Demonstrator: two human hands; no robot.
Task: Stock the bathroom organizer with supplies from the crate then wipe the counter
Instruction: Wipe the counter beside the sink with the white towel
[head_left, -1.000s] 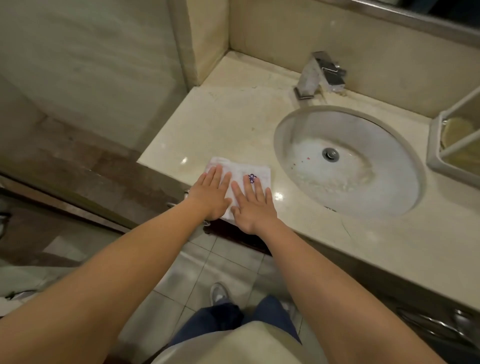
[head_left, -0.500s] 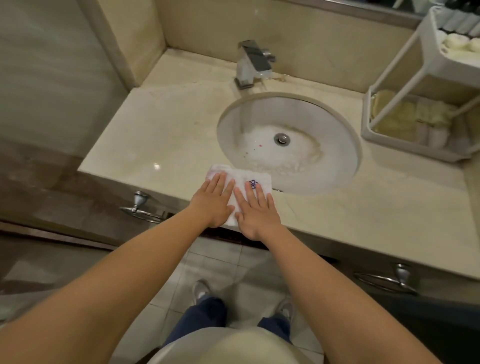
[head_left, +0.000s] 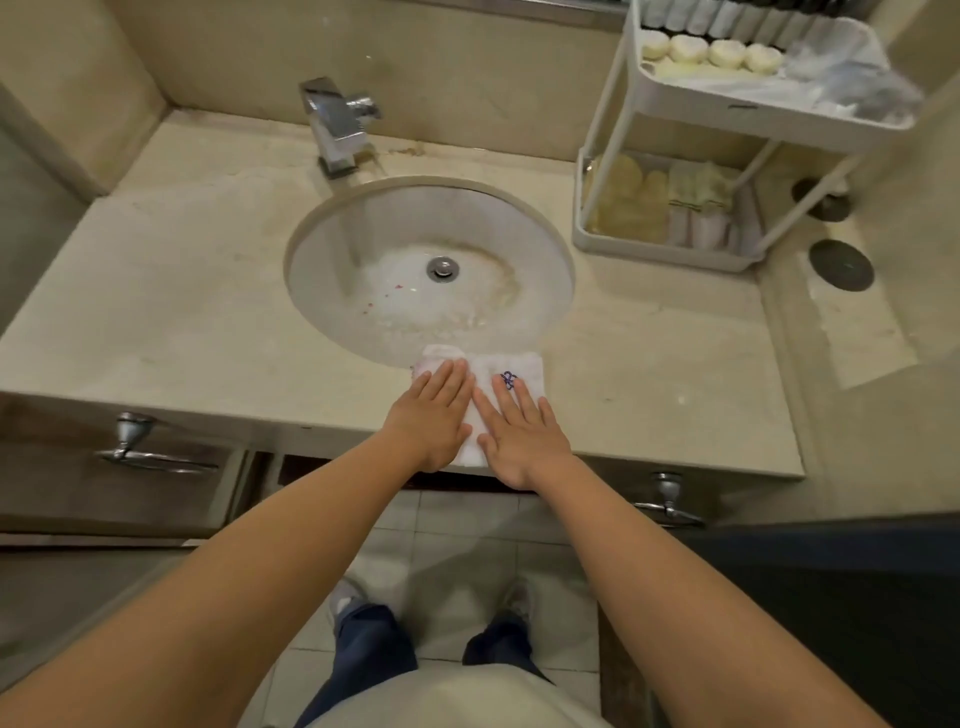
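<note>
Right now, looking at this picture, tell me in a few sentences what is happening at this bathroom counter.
A person stands at the counter with the left hand and the right hand pressed flat, side by side, on a white cloth. The cloth lies at the counter's front edge, its far side reaching the rim of the sink. This looks like the wiping step. At the back right, the organizer already holds supplies on both tiers.

No words or numbers are showing clearly enough to read. A small blue mark (head_left: 508, 380) is sitting on the white cloth (head_left: 485, 364) just in front of the sink (head_left: 358, 234), too blurry to make out.
</note>
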